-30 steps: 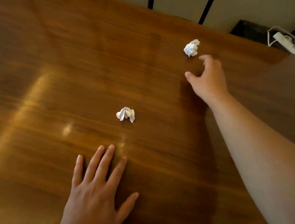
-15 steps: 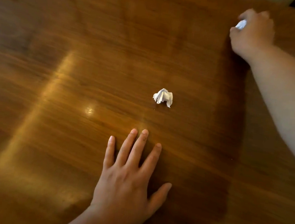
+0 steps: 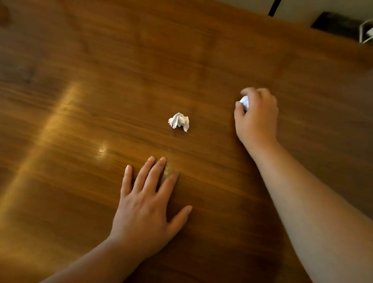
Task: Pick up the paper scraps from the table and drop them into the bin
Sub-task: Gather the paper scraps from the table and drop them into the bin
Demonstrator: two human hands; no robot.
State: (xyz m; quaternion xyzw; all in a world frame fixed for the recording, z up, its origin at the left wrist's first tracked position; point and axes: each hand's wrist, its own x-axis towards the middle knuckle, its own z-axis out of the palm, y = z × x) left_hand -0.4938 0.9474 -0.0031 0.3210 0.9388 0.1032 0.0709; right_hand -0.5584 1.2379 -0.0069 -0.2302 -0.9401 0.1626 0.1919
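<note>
Polished brown wood of the table (image 3: 61,196) is filling the view. Nearest, the left hand (image 3: 146,209) is being rested flat on it, fingers spread, holding nothing. Just beyond its fingertips, a crumpled scrap (image 3: 179,121) is lying loose, apart from both hands. Farther right, a second scrap (image 3: 244,102) is being gripped in the closed right hand (image 3: 257,117). Carrying it off to the bin, which is not being shown, is judged the next move.
</note>
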